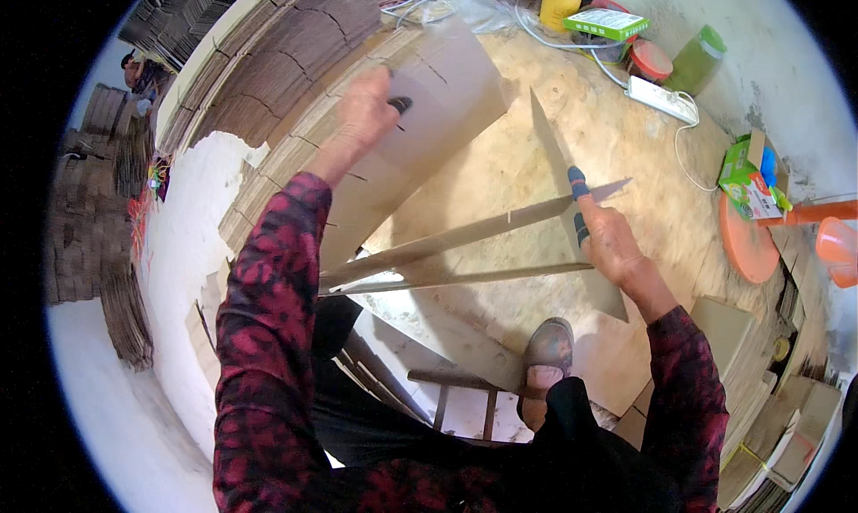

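Observation:
Off to the right, my right hand [609, 240] is closed on a long, thin cardboard strip [552, 142] held on edge. Dark covers wrap two of its fingers. Other narrow cardboard strips [465, 237] cross behind that strip, running from near my left knee toward the hand. At upper left, my left hand [365, 111] is over a row of stacked cardboard sheets [308, 147], with a dark cover on one digit. Beside it a broad, blurred cardboard sheet [447, 93] extends rightward; whether the fingers grip it is unclear.
Around the wooden work surface [661, 191] stand a white power strip [661, 100], a green box [606, 23], a green bottle [699, 59] and an orange stool [749, 240]. Cardboard piles line the far left and lower right. My shoe [548, 348] is below the strips.

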Available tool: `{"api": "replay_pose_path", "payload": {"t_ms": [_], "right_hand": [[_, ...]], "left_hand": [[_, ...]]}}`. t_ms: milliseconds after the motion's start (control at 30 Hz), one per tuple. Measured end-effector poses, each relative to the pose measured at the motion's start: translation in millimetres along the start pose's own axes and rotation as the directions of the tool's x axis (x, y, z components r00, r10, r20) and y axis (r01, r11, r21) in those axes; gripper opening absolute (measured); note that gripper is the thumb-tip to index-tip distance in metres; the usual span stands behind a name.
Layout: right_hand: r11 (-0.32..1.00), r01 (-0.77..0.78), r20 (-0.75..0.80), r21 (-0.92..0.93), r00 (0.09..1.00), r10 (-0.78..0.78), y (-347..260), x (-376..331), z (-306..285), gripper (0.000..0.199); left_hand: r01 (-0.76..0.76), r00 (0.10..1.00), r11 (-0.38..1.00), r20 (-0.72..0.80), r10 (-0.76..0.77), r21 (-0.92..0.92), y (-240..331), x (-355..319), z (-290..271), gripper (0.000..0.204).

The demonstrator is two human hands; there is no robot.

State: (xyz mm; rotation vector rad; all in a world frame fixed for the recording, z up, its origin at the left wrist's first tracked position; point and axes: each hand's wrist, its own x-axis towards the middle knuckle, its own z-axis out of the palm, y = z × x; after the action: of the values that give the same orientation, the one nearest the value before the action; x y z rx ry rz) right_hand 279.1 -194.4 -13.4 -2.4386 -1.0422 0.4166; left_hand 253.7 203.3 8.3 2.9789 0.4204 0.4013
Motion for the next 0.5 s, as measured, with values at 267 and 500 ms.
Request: {"api": "replay_pose_path", "payload": {"t_ms": [267, 500], "right_hand": [[1.000, -0.028, -0.209, 0.010, 0.977, 0.030, -2, -11, -3, 0.092], [0.996, -0.009, -0.201, -0.088, 0.980, -0.009, -23, -30, -26, 0.086]], "left_hand": [[-0.042, 0.878, 0.878, 0.402, 0.260, -0.477, 12, -43, -15, 0.020], [-0.230, 0.879, 0.914, 0.331, 0.342, -0.333, 82, -86, 6, 0.011]]}}
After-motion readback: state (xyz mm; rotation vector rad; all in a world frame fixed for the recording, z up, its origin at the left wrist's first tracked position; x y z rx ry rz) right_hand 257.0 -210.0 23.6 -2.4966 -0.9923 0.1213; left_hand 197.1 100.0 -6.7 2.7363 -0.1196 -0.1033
